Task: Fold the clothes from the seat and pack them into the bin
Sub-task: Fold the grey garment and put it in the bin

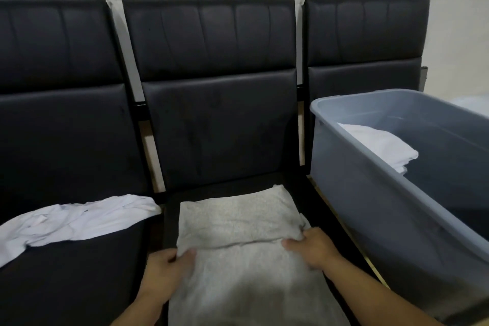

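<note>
A light grey garment (235,222) lies on the middle black seat (304,193), its far half doubled over the near half. My left hand (166,270) grips the folded edge at the left. At the right end of that same edge my right hand (309,246) grips the cloth. A crumpled white garment (79,219) lies on the left seat. The blue-grey plastic bin (352,193) stands on the right seat, and a folded white garment (381,145) lies inside it.
Three black padded seat backs (217,61) stand along a pale wall. The bin's near wall (397,259) runs close beside my right forearm. A gold trim strip (344,233) edges the seat between garment and bin.
</note>
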Demonstrator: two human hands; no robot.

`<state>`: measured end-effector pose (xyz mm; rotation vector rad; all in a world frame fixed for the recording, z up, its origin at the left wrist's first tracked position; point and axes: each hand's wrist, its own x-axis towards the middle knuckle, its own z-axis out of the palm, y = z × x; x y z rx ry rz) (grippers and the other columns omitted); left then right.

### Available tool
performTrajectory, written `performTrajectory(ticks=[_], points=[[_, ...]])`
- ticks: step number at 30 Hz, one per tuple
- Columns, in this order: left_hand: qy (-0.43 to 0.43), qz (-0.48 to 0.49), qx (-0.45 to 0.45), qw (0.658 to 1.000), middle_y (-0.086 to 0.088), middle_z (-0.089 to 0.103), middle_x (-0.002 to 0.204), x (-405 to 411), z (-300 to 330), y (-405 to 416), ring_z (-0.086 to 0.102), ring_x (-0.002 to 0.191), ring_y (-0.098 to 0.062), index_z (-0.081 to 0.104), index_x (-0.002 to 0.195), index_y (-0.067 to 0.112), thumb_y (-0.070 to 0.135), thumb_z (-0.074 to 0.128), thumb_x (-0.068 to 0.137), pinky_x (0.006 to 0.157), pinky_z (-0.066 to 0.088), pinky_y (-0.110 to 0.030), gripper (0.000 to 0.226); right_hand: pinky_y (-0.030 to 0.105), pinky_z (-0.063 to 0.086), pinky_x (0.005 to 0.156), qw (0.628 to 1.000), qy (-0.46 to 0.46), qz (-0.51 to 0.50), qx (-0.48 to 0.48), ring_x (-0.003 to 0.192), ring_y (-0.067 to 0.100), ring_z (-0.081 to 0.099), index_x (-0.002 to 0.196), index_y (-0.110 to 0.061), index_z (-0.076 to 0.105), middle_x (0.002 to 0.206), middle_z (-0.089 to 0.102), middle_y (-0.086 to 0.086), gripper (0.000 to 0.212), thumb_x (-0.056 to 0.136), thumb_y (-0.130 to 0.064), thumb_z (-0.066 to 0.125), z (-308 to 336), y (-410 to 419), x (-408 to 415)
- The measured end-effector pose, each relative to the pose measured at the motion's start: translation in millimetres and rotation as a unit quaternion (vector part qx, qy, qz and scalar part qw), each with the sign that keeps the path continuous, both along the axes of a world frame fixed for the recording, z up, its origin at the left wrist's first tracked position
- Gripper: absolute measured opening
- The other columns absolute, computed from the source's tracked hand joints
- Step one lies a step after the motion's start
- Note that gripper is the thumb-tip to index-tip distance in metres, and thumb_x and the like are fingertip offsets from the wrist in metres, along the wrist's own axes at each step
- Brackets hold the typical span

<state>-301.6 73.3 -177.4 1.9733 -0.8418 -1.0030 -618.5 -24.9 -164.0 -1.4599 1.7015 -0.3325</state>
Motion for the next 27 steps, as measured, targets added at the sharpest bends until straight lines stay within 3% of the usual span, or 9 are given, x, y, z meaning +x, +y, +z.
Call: performTrajectory(ticks=[4, 7, 10, 13, 16, 18, 20, 23, 27], points=[[0.004, 0.014, -0.09, 0.996, 0.019, 0.044, 0.14, -13, 21, 9, 0.042, 0.134, -0.008, 0.08, 0.075, 0.029, 0.045, 0.079, 0.082, 0.113, 0.04, -0.042, 0.018, 0.009, 0.046, 0.075, 0.992, -0.085, -0.037, -0.085, 0.099, 0.006, 0.065, 0.089, -0.015, 0.076, 0.138, 0.06, -0.005, 0.024, 0.081, -0.036, 0.083, 13, 3, -8], [0.022, -0.009, -0.163, 0.986, 0.026, 0.037, 0.153, -24, 34, 18, 0.035, 0.143, -0.004, 0.083, 0.08, 0.032, 0.045, 0.077, 0.079, 0.117, 0.036, -0.047, 0.015, 0.017, 0.039, 0.104, 0.976, -0.106, -0.056, -0.18, 0.131, 0.01, 0.052, 0.076, -0.017, 0.072, 0.16, 0.038, -0.008, 0.028, 0.077, -0.042, 0.085, 25, 6, -10], [0.048, -0.005, -0.204, 0.978, 0.025, 0.05, 0.146, -32, 45, 22, 0.037, 0.142, 0.0, 0.082, 0.091, 0.035, 0.042, 0.074, 0.083, 0.117, 0.036, -0.046, 0.014, 0.043, 0.047, 0.108, 0.952, -0.149, -0.113, -0.242, 0.126, 0.021, 0.055, 0.086, -0.032, 0.062, 0.137, 0.056, -0.003, 0.032, 0.071, -0.049, 0.086, 35, 14, -5], [0.061, 0.014, -0.218, 0.974, 0.014, 0.073, 0.113, -40, 56, 25, 0.06, 0.12, -0.005, 0.078, 0.099, 0.032, 0.039, 0.069, 0.089, 0.1, 0.049, -0.033, 0.016, 0.038, 0.039, 0.113, 0.942, -0.116, -0.121, -0.291, 0.132, 0.012, 0.036, 0.078, -0.033, 0.068, 0.135, 0.039, -0.019, 0.02, 0.08, -0.048, 0.08, 40, 17, -3], [0.022, 0.029, -0.239, 0.97, 0.004, 0.074, 0.091, -44, 66, 27, 0.07, 0.089, -0.017, 0.075, 0.094, 0.028, 0.036, 0.064, 0.095, 0.078, 0.056, -0.033, 0.013, 0.03, 0.025, 0.118, 0.935, -0.158, -0.084, -0.305, 0.142, -0.005, 0.028, 0.083, -0.028, 0.078, 0.147, 0.039, -0.035, 0.018, 0.086, -0.046, 0.075, 45, 18, 3], [-0.013, 0.028, -0.258, 0.966, 0.007, 0.071, 0.09, -42, 73, 26, 0.068, 0.086, -0.015, 0.07, 0.097, 0.029, 0.032, 0.062, 0.098, 0.079, 0.056, -0.032, 0.009, 0.031, 0.038, 0.115, 0.93, -0.203, -0.062, -0.3, 0.124, -0.01, 0.052, 0.094, -0.034, 0.078, 0.124, 0.065, -0.029, 0.01, 0.09, -0.04, 0.071, 58, 23, 9], [-0.03, 0.023, -0.275, 0.961, 0.01, 0.07, 0.095, -39, 78, 24, 0.067, 0.087, -0.008, 0.066, 0.107, 0.027, 0.029, 0.059, 0.1, 0.082, 0.054, -0.028, 0.01, 0.026, 0.053, 0.09, 0.925, -0.227, -0.049, -0.3, 0.095, -0.005, 0.066, 0.096, -0.032, 0.076, 0.094, 0.073, -0.02, 0.01, 0.094, -0.037, 0.067, 73, 28, 12], [-0.047, 0.019, -0.288, 0.956, 0.01, 0.069, 0.108, -28, 86, 23, 0.065, 0.103, -0.004, 0.061, 0.122, 0.023, 0.035, 0.054, 0.102, 0.093, 0.052, -0.029, 0.024, 0.012, 0.05, 0.072, 0.919, -0.238, -0.023, -0.314, 0.086, -0.004, 0.067, 0.098, -0.027, 0.068, 0.09, 0.071, -0.02, 0.007, 0.097, -0.033, 0.065, 89, 30, 14], [-0.055, 0.002, -0.25, 0.967, 0.015, 0.067, 0.115, -15, 98, 20, 0.062, 0.107, 0.0, 0.059, 0.127, 0.029, 0.041, 0.05, 0.103, 0.089, 0.047, -0.022, 0.028, 0.015, 0.054, 0.074, 0.934, -0.271, -0.015, -0.232, 0.091, -0.005, 0.069, 0.111, -0.03, 0.067, 0.101, 0.074, -0.016, 0.02, 0.092, -0.037, 0.071, 95, 25, 11]])
